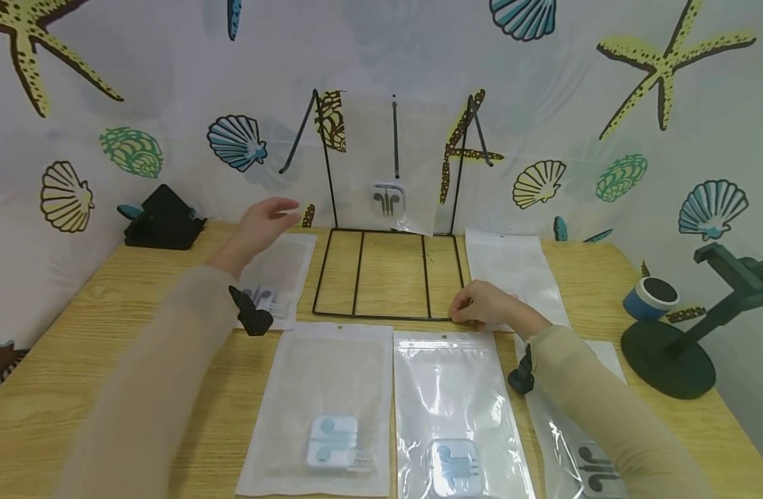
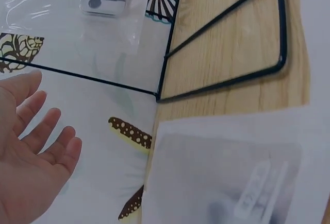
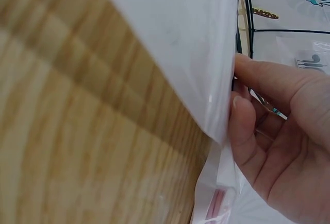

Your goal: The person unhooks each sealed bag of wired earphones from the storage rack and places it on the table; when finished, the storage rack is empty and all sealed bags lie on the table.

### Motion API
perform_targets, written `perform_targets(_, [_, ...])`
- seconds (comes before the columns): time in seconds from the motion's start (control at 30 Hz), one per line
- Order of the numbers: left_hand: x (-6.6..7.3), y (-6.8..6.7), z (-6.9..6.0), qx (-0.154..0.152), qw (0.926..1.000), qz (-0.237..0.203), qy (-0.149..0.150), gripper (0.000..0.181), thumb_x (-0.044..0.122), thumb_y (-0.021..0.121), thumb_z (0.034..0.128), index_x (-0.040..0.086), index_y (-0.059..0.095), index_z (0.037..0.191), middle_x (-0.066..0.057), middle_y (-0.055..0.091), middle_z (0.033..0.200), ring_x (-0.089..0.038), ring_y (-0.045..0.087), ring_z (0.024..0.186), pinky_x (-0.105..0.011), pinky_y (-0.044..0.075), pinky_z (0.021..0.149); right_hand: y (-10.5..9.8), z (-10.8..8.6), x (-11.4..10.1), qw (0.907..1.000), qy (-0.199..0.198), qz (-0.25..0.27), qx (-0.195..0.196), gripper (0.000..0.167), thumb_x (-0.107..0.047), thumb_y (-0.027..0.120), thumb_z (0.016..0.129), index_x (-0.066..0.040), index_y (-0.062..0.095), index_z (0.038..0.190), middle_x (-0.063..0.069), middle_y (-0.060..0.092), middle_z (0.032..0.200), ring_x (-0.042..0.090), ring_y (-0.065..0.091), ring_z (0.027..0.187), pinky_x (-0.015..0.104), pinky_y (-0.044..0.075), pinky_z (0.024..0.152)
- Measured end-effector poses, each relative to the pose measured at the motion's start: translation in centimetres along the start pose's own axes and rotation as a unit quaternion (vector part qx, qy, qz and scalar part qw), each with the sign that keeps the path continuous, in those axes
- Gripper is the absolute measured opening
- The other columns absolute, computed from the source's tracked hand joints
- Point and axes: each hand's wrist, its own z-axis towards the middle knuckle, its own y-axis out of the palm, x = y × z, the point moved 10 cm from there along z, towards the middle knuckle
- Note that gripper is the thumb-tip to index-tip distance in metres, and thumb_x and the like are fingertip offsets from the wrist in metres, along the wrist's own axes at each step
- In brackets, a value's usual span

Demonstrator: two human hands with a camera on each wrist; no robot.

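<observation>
A black wire display rack (image 1: 389,317) stands on the table against the backdrop. From its middle hook hangs a clear bag (image 1: 421,163) holding earphones in a case (image 1: 388,200). My right hand (image 1: 490,303) pinches the rack's front right corner between thumb and fingers; in the right wrist view, a white bag (image 3: 180,33) partly covers the wire there. My left hand (image 1: 260,232) is raised beside the rack's left upright, fingers loosely spread and holding nothing. Below that hand lies a bag (image 1: 294,263) with blurred contents.
Two bags, one frosted (image 1: 331,346) and one glossy (image 1: 446,374), lie in front with cased earphones. More bags (image 1: 509,256) lie to the right, one partly under my right forearm. A black stand (image 1: 165,218) is at back left; a dark green stand (image 1: 668,357) and blue cup (image 1: 649,298) are at right.
</observation>
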Motion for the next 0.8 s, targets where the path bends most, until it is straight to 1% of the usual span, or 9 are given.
perform_targets(0.2, [2.9,1.5,0.8,0.009,0.9991,-0.036,0.022,0.046,0.028,0.051,0.0957,0.005,0.044,0.134,-0.014,0.039,0.139,-0.029,0.038,0.124,-0.046,0.032,0.099,0.0,-0.1,0.0,1.0000,0.002,0.000,0.000,0.005,-0.009,0.067,0.086,-0.007,0.071,0.087,-0.001,0.062,0.072,0.011,0.047,0.050,0.026,0.047,0.044])
perform_targets(0.33, [4.3,2.3,1.3,0.001,0.9980,-0.050,0.039,0.047,0.027,0.051,0.0959,0.004,0.042,0.136,-0.011,0.039,0.140,-0.028,0.036,0.126,-0.044,0.031,0.100,0.0,0.0,0.0,1.0000,0.004,-0.002,-0.002,0.005,-0.010,0.066,0.086,-0.008,0.071,0.087,-0.001,0.063,0.073,0.011,0.047,0.050,0.026,0.047,0.045])
perform_targets(0.43, [5.0,2.8,1.6,-0.008,0.9972,-0.056,0.049,0.051,0.031,0.051,0.0957,0.005,0.040,0.138,-0.009,0.037,0.141,-0.025,0.034,0.128,-0.044,0.030,0.101,0.0,-0.1,-0.1,1.0000,0.002,-0.003,-0.002,0.006,-0.010,0.066,0.086,-0.007,0.071,0.087,-0.001,0.063,0.074,0.011,0.047,0.050,0.026,0.047,0.044])
perform_targets(0.53, [5.6,3.1,1.9,-0.007,0.9962,-0.065,0.057,0.054,0.033,0.051,0.0951,0.007,0.036,0.140,-0.007,0.035,0.143,-0.023,0.032,0.129,-0.042,0.029,0.102,-0.1,-0.1,-0.2,1.0000,-0.002,-0.004,-0.001,0.006,-0.009,0.066,0.086,-0.007,0.071,0.087,-0.001,0.063,0.074,0.011,0.047,0.050,0.026,0.047,0.044])
perform_targets(0.67, [6.2,3.2,2.6,0.008,0.9933,-0.099,0.060,0.058,0.028,0.053,0.0947,0.007,0.030,0.143,-0.007,0.032,0.145,-0.022,0.030,0.131,-0.038,0.029,0.104,-0.1,-0.1,-0.2,1.0000,-0.003,-0.003,-0.001,0.006,-0.009,0.066,0.086,-0.007,0.071,0.087,-0.001,0.063,0.074,0.011,0.047,0.051,0.026,0.046,0.044])
perform_targets(0.8, [6.4,3.5,3.4,0.020,0.9894,-0.134,0.052,0.064,0.023,0.055,0.0941,0.010,0.021,0.147,-0.007,0.027,0.147,-0.021,0.026,0.133,-0.035,0.027,0.105,-0.1,-0.2,-0.1,1.0000,0.000,-0.004,-0.002,0.006,-0.009,0.066,0.086,-0.007,0.071,0.087,-0.001,0.063,0.075,0.011,0.047,0.051,0.026,0.047,0.045])
